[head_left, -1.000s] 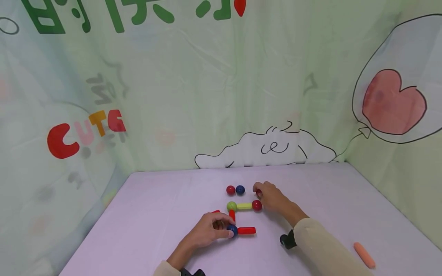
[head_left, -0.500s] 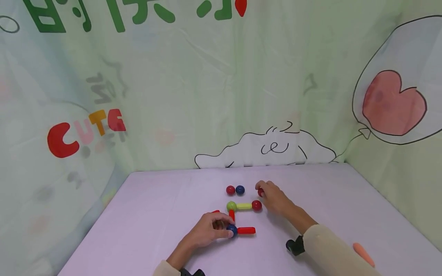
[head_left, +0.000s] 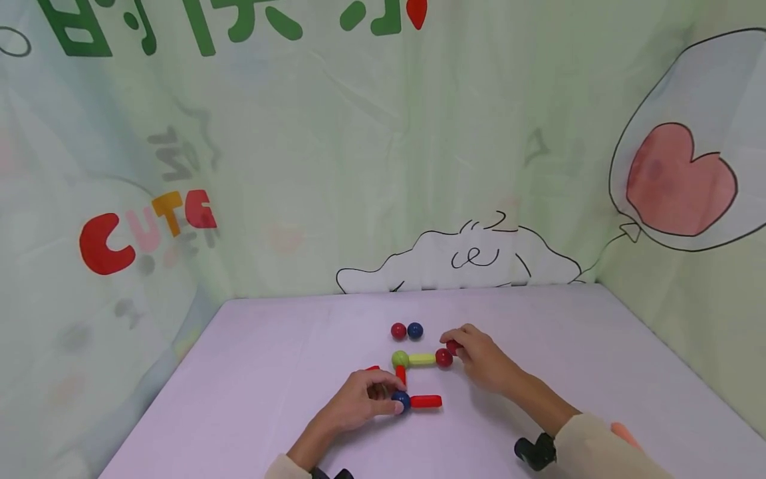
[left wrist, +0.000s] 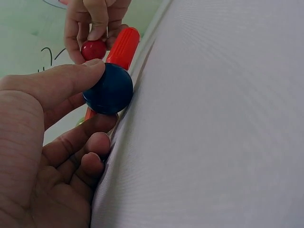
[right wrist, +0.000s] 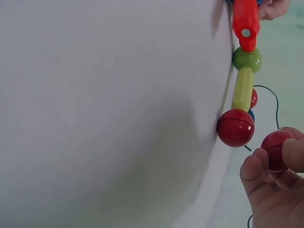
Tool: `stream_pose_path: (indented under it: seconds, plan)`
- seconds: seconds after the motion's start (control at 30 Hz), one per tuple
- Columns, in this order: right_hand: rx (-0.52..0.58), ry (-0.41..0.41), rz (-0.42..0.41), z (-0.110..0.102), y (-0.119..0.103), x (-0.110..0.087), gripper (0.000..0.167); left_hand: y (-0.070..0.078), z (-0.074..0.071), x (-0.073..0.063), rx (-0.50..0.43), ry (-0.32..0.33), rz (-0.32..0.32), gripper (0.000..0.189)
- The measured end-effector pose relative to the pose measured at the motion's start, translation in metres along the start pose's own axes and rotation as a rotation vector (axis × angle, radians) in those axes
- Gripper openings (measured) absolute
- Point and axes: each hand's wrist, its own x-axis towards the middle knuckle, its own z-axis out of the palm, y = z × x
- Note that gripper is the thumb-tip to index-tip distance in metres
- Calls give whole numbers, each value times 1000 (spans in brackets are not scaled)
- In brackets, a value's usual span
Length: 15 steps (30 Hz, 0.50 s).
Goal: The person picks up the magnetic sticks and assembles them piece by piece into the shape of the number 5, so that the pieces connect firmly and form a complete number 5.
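Observation:
My left hand (head_left: 362,400) pinches a blue ball (left wrist: 110,89) between thumb and fingers, low over the table. A red rod (head_left: 426,402) sticks out of this ball to the right. Another red rod (head_left: 401,376) runs back from it towards a green ball (right wrist: 247,60). From the green ball a yellow-green rod (right wrist: 243,90) leads to a red ball (right wrist: 236,128). Just beside that end, my right hand (head_left: 483,359) pinches a second red ball (right wrist: 276,148) by thumb and fingers, raised off the table in the right wrist view.
Behind the joined pieces lie a loose red ball (head_left: 398,330) and a blue ball (head_left: 415,330), side by side. A red piece (head_left: 373,368) shows partly behind my left hand. An orange stick (head_left: 625,435) lies at the right, partly covered by my sleeve.
My right hand, with its red ball, first shifts slightly right, then comes nearer to me, beside the red ball at the yellow-green rod's end. My left hand stays where it was.

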Motion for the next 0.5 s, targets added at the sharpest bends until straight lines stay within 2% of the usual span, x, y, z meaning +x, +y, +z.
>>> stream_pose_path:
  seconds: [0.37, 0.5]
  plan:
    - [149, -30, -37, 4, -2, -15, 34, 0, 0, 0, 4, 0, 12, 20]
    - [168, -83, -68, 3, -3, -19, 32, -1, 0, 0, 8, 2, 27, 20]
